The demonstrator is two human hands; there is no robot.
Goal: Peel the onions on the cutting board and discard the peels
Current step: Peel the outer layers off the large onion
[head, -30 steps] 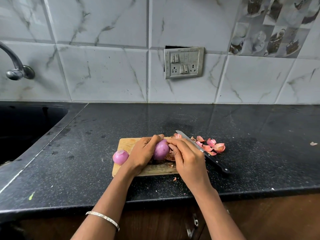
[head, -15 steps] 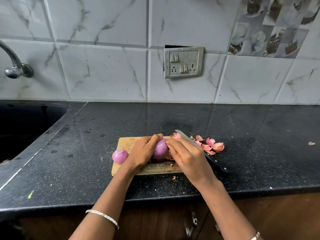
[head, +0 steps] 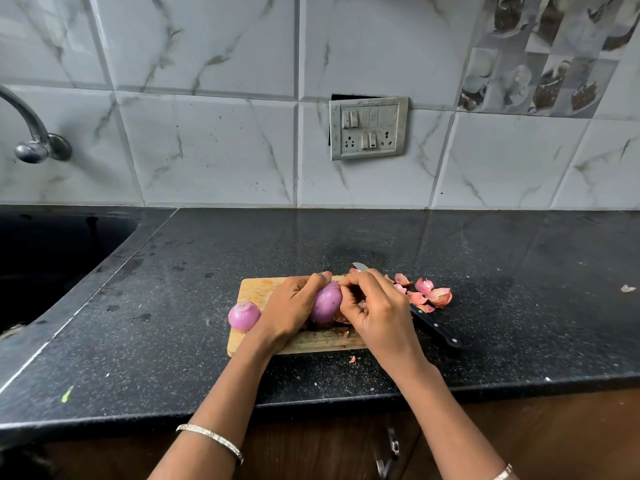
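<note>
Cutting board [head: 258, 289] on counter [head: 519, 323], one onion [head: 244, 316] at its left edge, peels [head: 431, 295] right, knife [head: 434, 327] between.

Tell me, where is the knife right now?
The knife lies on the counter just right of the cutting board, behind the right hand, beside the peels.

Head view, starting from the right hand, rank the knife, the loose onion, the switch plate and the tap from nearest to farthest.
From the right hand:
1. Knife, partly under that hand.
2. Loose onion, at the board's left edge, beyond the left hand.
3. Switch plate, on the back wall.
4. Tap, far left, above the sink.
</note>
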